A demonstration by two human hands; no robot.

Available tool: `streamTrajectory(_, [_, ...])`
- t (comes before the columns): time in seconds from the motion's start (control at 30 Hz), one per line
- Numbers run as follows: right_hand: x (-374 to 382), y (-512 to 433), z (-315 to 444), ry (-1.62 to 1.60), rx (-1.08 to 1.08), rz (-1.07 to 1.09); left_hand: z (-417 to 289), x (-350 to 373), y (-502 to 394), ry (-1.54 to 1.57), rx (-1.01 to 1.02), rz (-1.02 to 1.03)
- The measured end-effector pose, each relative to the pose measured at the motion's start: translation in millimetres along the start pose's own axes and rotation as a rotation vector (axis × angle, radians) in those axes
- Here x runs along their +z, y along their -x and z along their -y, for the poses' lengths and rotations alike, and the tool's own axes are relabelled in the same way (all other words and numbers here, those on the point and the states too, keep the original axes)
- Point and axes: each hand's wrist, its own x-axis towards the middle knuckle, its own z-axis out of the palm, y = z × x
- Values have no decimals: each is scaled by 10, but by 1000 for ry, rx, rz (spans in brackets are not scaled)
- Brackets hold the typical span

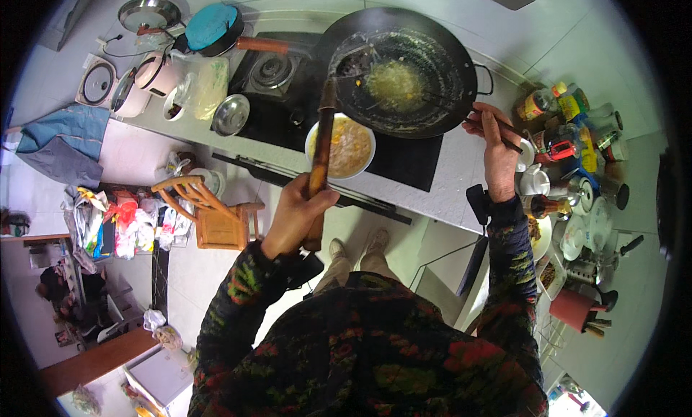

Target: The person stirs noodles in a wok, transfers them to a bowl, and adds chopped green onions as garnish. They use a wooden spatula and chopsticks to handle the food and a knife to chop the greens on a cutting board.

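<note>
My left hand (300,214) grips the long wooden handle of a strainer (323,141). Its dark head lies over the left inside of a large black wok (459,76). Between the fingers of my right hand (497,141) are dark chopsticks (504,129), their thin ends reaching over the wok's right rim towards its middle. There, a pale yellow mass (394,84) froths in hot oil. Below the wok, partly crossed by the strainer handle, stands a white bowl (373,156) of a wet yellowish-brown mixture (348,149).
Left of the wok are a second burner (270,73), a steel bowl (231,115) and a plastic bag of pale food (211,87). Bottles (535,103), a white teapot (534,180) and dishes crowd the right counter. A wooden chair (219,222) stands behind left.
</note>
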Motion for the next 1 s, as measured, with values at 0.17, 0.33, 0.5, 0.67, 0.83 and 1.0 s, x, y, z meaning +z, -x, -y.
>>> streamTrajectory(0.17, [-222,-95,58,-9,-27,-1,213,448,-544,131,-32,54])
streamTrajectory(0.33, [-411,-144,57,0,-9,-33,352,797,-845,-7,-3,-24])
streamTrajectory(0.5, [-488,-224,-18,-2,16,1,362,971,-890,51,-206,72])
streamTrajectory(0.67, [-477,-293,13,-5,10,27,524,1392,-978,-113,20,14])
streamTrajectory(0.83, [-356,-219,264,28,-63,42,593,1612,-1036,-25,118,263])
streamTrajectory(1.0, [-127,179,664,137,-73,70,745,1347,-994,73,-40,426])
